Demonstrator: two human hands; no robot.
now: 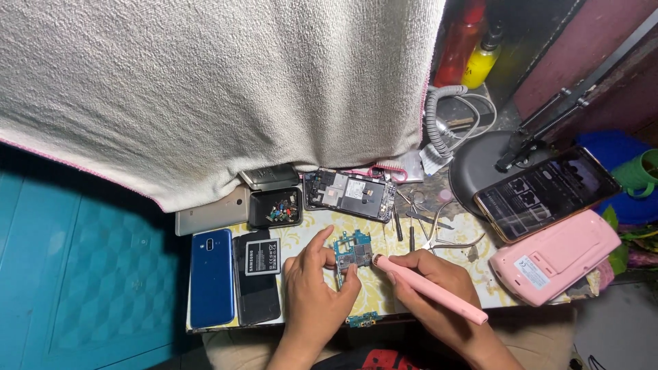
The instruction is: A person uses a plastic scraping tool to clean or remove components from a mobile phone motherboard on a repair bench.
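A small blue-green circuit board (354, 251) lies on the patterned worktop (301, 233). My left hand (314, 288) pinches the board's near left edge with thumb and forefinger. My right hand (439, 294) grips a pink pen-shaped tool (430, 288), whose tip touches the board's right side. A second small board piece (363, 319) lies at the table's front edge between my wrists.
An opened phone body (349, 194), a black tray of small parts (275, 207), a battery (258, 274) and a blue phone back (212, 277) lie nearby. Tweezers and pliers (439, 233), a lit phone (546, 192), a pink case (555, 257) and a hanging towel (212, 89) surround them.
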